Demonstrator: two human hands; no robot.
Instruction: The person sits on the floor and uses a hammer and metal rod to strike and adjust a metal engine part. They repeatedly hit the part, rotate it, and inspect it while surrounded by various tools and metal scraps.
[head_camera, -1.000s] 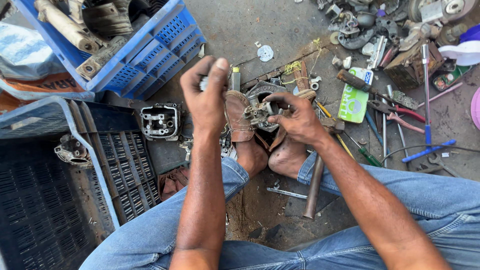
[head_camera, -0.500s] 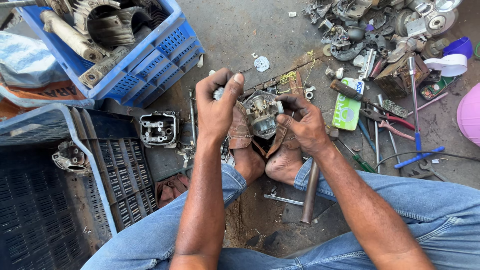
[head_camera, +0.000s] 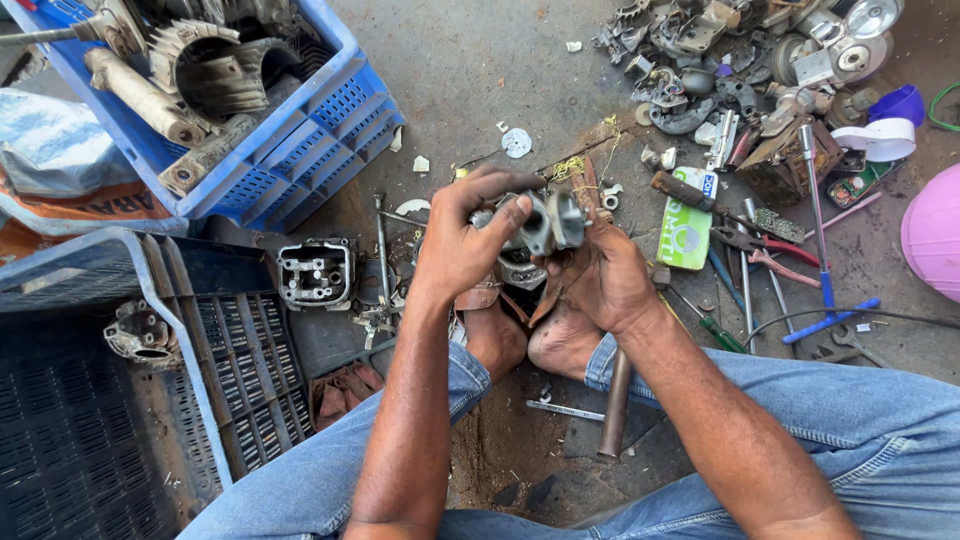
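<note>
— Carburetor-like metal part (head_camera: 545, 225): where is it?
— Raised above the bare feet (head_camera: 530, 340), over a stained, gritty concrete floor (head_camera: 480, 70) in a workshop.
— What lies left of it?
— A dark crate (head_camera: 100, 440) far left, a blue crate (head_camera: 300, 140) of engine pieces up-left, and a small grey engine casting (head_camera: 315, 272) just left.
— And the hands?
— The left hand (head_camera: 460, 245) curls over the part's left side; the right hand (head_camera: 600, 280) cups it from below, fingers closed on it.
— Right of it?
— A green packet (head_camera: 685, 235), pliers (head_camera: 765, 245), and a heap of metal parts (head_camera: 740, 60) up-right. A steel rod (head_camera: 615, 400) lies below, between the legs.
</note>
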